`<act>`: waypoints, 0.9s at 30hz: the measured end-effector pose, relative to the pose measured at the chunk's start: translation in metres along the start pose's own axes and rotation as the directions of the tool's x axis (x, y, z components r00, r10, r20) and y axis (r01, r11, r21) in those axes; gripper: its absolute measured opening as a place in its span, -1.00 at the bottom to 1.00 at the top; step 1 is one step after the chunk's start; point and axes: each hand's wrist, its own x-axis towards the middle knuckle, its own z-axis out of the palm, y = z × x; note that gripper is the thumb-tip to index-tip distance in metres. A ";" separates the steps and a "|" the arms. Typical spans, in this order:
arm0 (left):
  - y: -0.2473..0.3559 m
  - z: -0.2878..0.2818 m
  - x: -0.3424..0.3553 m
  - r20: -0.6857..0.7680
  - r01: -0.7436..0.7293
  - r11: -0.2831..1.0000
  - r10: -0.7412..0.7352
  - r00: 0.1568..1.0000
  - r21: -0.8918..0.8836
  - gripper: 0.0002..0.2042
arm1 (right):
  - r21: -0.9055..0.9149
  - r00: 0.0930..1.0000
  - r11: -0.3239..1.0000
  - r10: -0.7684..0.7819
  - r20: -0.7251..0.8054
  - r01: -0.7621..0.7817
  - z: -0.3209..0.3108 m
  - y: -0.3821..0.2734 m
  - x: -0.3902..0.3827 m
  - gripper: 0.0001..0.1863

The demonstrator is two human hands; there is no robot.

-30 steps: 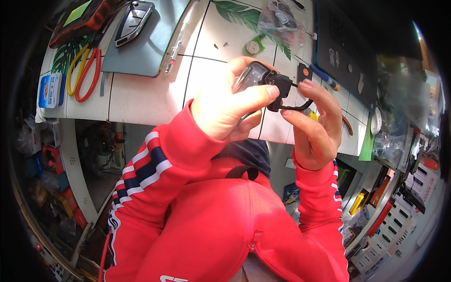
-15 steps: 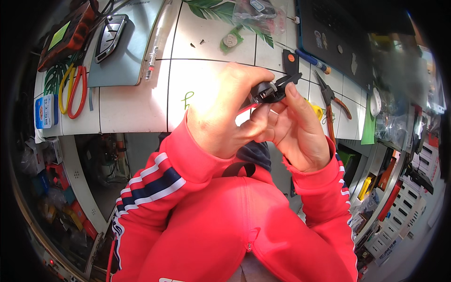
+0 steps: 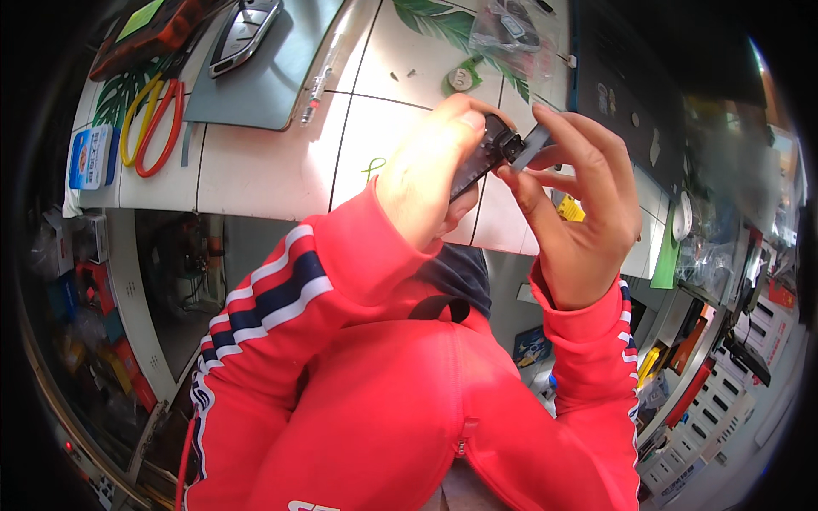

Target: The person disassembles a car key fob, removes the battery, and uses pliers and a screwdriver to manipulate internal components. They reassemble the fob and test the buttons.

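Note:
A black car key fob [image 3: 477, 163] with a row of small buttons or bumps is tilted in my left hand [image 3: 426, 175], thumb on top and fingers curled around it. At its upper right end, a flat dark grey piece [image 3: 534, 146] sticks out, pinched between the thumb and fingers of my right hand [image 3: 592, 200]. I cannot tell whether that piece is joined to the fob. Beyond my hands lies a green circuit board [image 3: 461, 78] with a round coin cell. Two tiny dark screws [image 3: 411, 73] rest on the tiled tabletop [image 3: 264, 175] beside it.
On a grey folder [image 3: 247, 106] at left lies a silver-edged key fob [image 3: 245, 36]. Nearby are a red-and-yellow-handled tool [image 3: 160, 132], a small blue-white box [image 3: 90, 158], a clear pen [image 3: 317, 89] and an orange-black device [image 3: 136, 47]. A plastic bag [image 3: 515, 34] and dark laptop [image 3: 626, 94] stand farther right.
My right hand has lifted and turned, its fingers straighter on the flat piece. More of the fob shows in my left hand. The view has shifted, and pliers seen at right are now covered.

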 end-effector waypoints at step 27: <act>0.005 -0.010 -0.001 0.267 0.117 0.967 -0.177 0.947 0.224 -0.31 | -0.128 0.778 0.824 -0.453 0.436 0.552 -0.027 -0.001 0.024 -0.58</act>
